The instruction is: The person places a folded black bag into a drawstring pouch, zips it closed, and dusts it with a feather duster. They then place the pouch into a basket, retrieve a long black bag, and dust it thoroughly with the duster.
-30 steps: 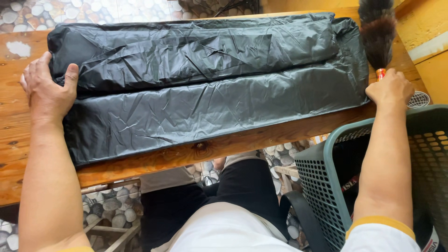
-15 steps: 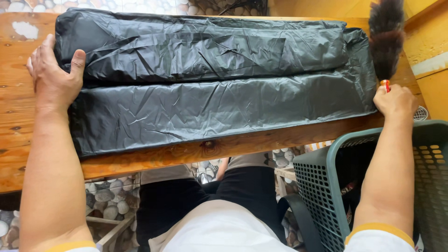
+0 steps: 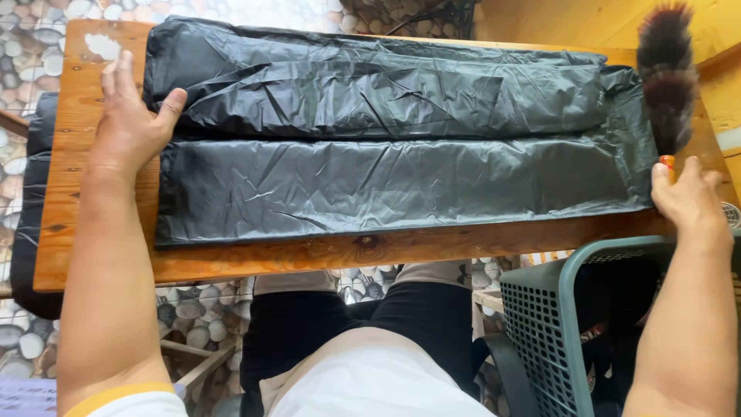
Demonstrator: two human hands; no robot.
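Observation:
A long black plastic bag (image 3: 386,177), folded lengthwise into two layered strips, lies across a wooden table (image 3: 324,251). My left hand (image 3: 127,123) rests flat at the bag's left end, with its fingers spread on the wood and its thumb touching the plastic. At the bag's lower right corner my right hand (image 3: 687,201) has its fingers loosely bent and nothing visible in them. It sits right beside the orange handle tip of a dark feather duster (image 3: 665,77), which stands along the table's right end.
A grey-green plastic basket (image 3: 575,309) stands by my right knee under the table edge. More black plastic (image 3: 31,193) hangs off the table's left side. Pebble-pattern floor lies beyond and below, and a yellow wall (image 3: 587,23) is at the back right.
The view has shifted, so the table and bag sit further right and lower in the picture. Both hands stay at the bag's two ends. The bag's folds look unchanged.

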